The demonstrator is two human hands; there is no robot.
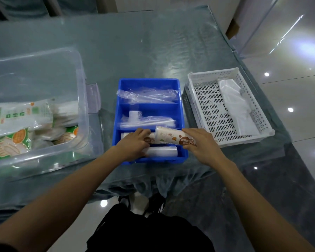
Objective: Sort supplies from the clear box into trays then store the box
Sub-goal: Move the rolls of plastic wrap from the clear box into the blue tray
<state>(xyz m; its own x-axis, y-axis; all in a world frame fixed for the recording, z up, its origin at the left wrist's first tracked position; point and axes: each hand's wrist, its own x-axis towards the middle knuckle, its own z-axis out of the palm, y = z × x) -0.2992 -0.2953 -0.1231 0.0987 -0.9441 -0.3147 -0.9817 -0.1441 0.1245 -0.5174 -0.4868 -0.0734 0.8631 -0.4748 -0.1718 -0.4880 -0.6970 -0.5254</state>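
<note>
Dim bluish light, ceiling-lamp glare on glossy floor (298,99), wide-angle edge bending

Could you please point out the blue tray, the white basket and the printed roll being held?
blue tray (149,81): head view, far rim.
white basket (205,110), head view, perforated floor.
printed roll (168,137), head view, label middle.

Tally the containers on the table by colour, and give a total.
Clear: 1, the clear box holding packets at the left.
Blue: 1, the blue tray with three compartments in the middle.
White: 1, the white basket with perforated walls at the right.
Total: 3
</note>
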